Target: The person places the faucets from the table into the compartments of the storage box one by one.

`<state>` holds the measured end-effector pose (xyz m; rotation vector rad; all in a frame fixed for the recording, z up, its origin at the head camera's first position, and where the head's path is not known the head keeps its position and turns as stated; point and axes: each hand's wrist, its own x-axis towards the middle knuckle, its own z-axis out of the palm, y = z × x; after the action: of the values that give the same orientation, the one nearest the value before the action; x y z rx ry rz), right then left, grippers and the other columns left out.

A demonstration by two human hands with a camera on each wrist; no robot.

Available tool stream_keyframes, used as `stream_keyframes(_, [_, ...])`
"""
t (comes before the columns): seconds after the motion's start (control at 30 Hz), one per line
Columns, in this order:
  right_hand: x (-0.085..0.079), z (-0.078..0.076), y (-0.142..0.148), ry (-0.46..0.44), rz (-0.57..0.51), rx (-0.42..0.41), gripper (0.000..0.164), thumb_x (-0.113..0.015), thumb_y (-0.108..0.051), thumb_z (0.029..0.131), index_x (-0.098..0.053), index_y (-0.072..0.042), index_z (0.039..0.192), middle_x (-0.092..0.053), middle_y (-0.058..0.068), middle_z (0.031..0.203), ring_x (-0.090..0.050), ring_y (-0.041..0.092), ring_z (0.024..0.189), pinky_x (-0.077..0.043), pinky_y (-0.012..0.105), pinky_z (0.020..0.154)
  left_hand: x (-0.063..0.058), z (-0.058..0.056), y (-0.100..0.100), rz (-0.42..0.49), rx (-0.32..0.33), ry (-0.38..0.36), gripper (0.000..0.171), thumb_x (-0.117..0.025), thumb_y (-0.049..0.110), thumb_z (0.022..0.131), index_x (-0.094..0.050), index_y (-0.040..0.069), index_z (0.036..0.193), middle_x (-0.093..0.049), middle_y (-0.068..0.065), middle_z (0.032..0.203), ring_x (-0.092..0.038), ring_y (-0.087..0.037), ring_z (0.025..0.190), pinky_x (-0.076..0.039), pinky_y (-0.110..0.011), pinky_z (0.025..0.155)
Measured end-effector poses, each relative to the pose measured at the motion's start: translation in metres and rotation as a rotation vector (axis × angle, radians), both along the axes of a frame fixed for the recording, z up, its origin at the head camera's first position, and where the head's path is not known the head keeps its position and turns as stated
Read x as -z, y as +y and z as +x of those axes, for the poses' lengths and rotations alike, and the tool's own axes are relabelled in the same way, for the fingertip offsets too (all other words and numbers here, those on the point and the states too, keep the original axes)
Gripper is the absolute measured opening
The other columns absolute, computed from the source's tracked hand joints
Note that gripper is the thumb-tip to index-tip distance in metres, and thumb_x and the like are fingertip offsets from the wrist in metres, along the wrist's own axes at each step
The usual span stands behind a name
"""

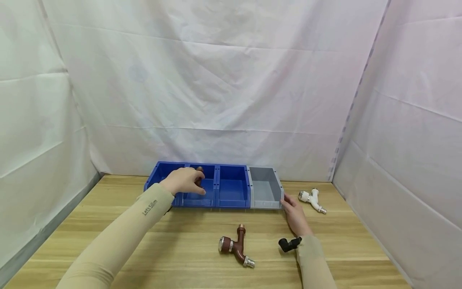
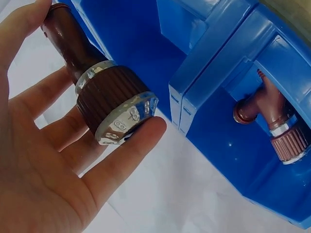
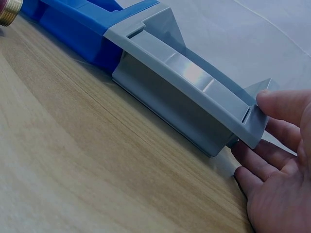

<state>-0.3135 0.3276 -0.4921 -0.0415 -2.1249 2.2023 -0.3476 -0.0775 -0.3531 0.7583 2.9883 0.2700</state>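
My left hand (image 1: pixel 182 180) holds a brown faucet (image 2: pixel 112 99) with a ribbed knob and silver cap, above the blue bins. The thumb and fingers pinch it at its ends in the left wrist view. Another brown faucet (image 2: pixel 274 109) lies inside a blue bin (image 2: pixel 233 160) in that view. At the right end of the row, my right hand (image 1: pixel 296 214) grips the front corner of the grey bin (image 1: pixel 266 204), thumb on top and fingers beneath. A third brown faucet (image 1: pixel 238 245) lies on the table in front of the bins.
Several joined bins, blue ones (image 1: pixel 232 203) and the grey one, stand at the back of the wooden table (image 1: pixel 195 257). To their right lies a white faucet (image 1: pixel 313 198). White cloth (image 1: pixel 216 100) hangs behind and on both sides.
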Motion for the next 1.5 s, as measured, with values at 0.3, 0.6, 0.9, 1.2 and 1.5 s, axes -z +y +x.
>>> stream_keyframes(0.3, [-0.002, 0.001, 0.001, 0.012, -0.002, -0.006, 0.055, -0.048, -0.014, 0.103, -0.025, 0.003, 0.15, -0.024, 0.02, 0.155, -0.024, 0.025, 0.141, -0.02, 0.037, 0.115, -0.001, -0.001, 0.001, 0.005, -0.01, 0.0, 0.064, -0.076, 0.051, 0.079, -0.061, 0.017, 0.131, -0.062, 0.0, 0.104, -0.055, -0.02, 0.088, -0.049, -0.043, 0.078])
stream_keyframes(0.6, [-0.003, 0.002, 0.001, 0.001, 0.001, 0.011, 0.053, -0.048, -0.012, 0.103, -0.028, 0.003, 0.149, -0.028, 0.018, 0.153, -0.026, 0.024, 0.14, -0.023, 0.036, 0.114, 0.0, -0.002, 0.001, 0.016, -0.012, -0.011, 0.063, -0.076, 0.05, 0.079, -0.061, 0.017, 0.131, -0.061, 0.001, 0.103, -0.055, -0.02, 0.087, -0.048, -0.043, 0.078])
stream_keyframes(0.9, [-0.003, -0.001, -0.001, 0.016, -0.004, 0.003, 0.052, -0.048, -0.01, 0.102, -0.029, 0.005, 0.148, -0.028, 0.019, 0.153, -0.027, 0.024, 0.14, -0.023, 0.035, 0.114, 0.002, -0.004, 0.0, 0.018, -0.01, -0.005, 0.064, -0.075, 0.05, 0.079, -0.06, 0.016, 0.131, -0.061, -0.001, 0.107, -0.055, -0.021, 0.09, -0.048, -0.045, 0.08])
stream_keyframes(1.2, [-0.002, 0.0, 0.0, 0.005, -0.02, 0.002, 0.054, -0.048, -0.011, 0.102, -0.027, 0.004, 0.149, -0.027, 0.019, 0.154, -0.024, 0.026, 0.141, -0.021, 0.037, 0.114, 0.006, -0.009, 0.003, 0.029, -0.001, -0.005, 0.064, -0.075, 0.05, 0.08, -0.061, 0.015, 0.131, -0.062, -0.002, 0.108, -0.058, -0.021, 0.094, -0.048, -0.048, 0.086])
stream_keyframes(1.5, [0.001, 0.0, -0.001, 0.016, -0.045, 0.003, 0.053, -0.047, -0.009, 0.102, -0.026, 0.006, 0.148, -0.026, 0.02, 0.153, -0.026, 0.024, 0.14, -0.021, 0.036, 0.114, 0.009, -0.012, 0.005, 0.035, -0.001, -0.01, 0.061, -0.075, 0.047, 0.081, -0.061, 0.014, 0.131, -0.061, 0.002, 0.101, -0.056, -0.02, 0.09, -0.046, -0.049, 0.09])
